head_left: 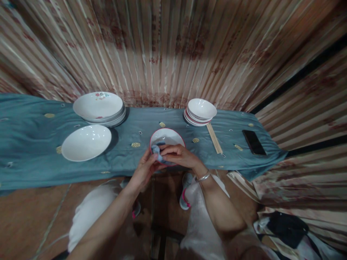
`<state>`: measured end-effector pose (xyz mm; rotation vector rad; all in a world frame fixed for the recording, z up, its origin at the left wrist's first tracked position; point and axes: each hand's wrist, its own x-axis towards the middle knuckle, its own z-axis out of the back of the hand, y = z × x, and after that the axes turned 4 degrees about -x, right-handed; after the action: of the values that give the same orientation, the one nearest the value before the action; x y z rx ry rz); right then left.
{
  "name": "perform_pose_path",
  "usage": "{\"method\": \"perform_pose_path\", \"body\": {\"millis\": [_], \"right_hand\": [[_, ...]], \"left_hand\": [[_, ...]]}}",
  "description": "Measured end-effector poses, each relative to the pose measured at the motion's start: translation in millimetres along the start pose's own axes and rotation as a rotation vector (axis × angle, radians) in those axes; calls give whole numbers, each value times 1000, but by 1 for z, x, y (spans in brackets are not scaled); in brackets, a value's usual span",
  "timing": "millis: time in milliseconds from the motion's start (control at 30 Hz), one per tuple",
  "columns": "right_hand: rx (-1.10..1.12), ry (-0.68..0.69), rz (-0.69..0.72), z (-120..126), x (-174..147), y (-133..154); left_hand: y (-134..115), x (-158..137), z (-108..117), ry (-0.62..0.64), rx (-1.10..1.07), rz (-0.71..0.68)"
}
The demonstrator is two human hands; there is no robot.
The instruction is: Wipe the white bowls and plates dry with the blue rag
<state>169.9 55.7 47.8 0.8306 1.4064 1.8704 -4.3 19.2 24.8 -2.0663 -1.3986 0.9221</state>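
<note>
A white bowl with a red rim [168,133] is in front of me at the table's near edge. My left hand [146,164] grips its left side, thumb near the rim and fingers curled underneath. Over the bowl, my right hand [179,155] is closed on a light blue cloth [156,150], its fingers bent inward. The cloth lies bunched against the bowl's left inner wall, close to my left thumb. My hands cover much of the bowl's near side.
On the blue tablecloth [130,159] stand a stack of large plates [99,106], a single white dish [86,142] and stacked small bowls [202,108]. Chopsticks [214,138] lie beside the small bowls, with a black phone [254,142] farther right. A pleated curtain [159,54] hangs behind.
</note>
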Motion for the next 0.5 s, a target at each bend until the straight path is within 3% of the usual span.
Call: {"method": "perform_pose_path", "body": {"millis": [200, 500], "right_hand": [[-98, 67, -18, 8, -7, 3], [-569, -41, -82, 13, -13, -1]], "left_hand": [[-5, 0, -2, -42, 40, -34], [-5, 2, -4, -128, 73, -86]]}}
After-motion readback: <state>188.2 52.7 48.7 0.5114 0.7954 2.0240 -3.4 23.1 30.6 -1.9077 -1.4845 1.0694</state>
